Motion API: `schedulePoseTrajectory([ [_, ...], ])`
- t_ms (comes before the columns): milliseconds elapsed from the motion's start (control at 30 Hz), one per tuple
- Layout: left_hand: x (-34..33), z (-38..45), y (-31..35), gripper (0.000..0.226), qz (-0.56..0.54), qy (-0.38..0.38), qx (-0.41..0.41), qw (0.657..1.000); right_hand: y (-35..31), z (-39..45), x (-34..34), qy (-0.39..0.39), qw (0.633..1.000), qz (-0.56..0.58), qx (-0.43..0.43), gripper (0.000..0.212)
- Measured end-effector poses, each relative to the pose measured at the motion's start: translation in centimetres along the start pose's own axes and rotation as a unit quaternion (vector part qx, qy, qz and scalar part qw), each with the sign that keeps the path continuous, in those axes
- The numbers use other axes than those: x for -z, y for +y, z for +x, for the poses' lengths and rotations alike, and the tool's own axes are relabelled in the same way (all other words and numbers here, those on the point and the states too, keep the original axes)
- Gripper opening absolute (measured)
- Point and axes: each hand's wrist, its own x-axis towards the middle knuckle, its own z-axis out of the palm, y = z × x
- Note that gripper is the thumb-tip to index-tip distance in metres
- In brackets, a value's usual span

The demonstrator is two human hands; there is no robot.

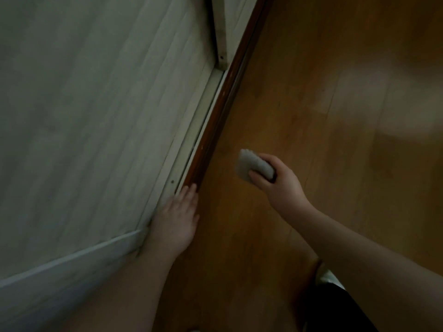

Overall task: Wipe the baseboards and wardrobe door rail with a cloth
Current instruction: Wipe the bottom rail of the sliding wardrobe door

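Observation:
A pale folded cloth (254,166) is gripped in my right hand (278,183), held just above the wooden floor to the right of the rail. The wardrobe door rail (211,116), a dark reddish-brown strip with a pale track beside it, runs diagonally from the top centre down to my left hand. My left hand (177,216) lies flat with fingers together, its fingertips resting on the near end of the rail at the foot of the pale wardrobe door (96,116). The cloth is apart from the rail, about a hand's width to its right.
Orange-brown wood floor (323,104) fills the right side, with a bright glare patch at the upper right. A second pale door panel edge (221,32) stands at the top. Dark clothing and a knee (335,305) show at the bottom right.

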Motion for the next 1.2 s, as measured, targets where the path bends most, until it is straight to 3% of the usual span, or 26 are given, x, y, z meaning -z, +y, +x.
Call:
schedulePoseTrajectory([
  [100,4.5,-2.7,2.2,0.06,-0.008,-0.048,-0.07,0.996,-2.9,-3.9,1.2,0.012,0.998,0.04,-0.051,0.047],
  [200,10.3,-2.4,2.5,0.059,0.006,-0.043,-0.103,0.994,-5.7,-6.2,2.9,0.029,0.996,0.052,-0.063,0.048],
  [533,25.5,-1.4,4.1,0.061,0.032,-0.067,-0.032,0.997,-15.4,-4.9,11.7,0.078,0.995,-0.056,-0.02,0.059],
  [833,27.1,7.6,3.1,0.063,-0.001,-0.065,-0.046,0.997,-14.4,-2.6,12.6,0.09,0.987,-0.127,-0.044,0.058],
  [1200,23.6,15.4,2.0,0.063,-0.028,-0.106,-0.023,0.994,-13.6,5.2,13.2,0.148,0.982,-0.108,-0.055,0.056],
])
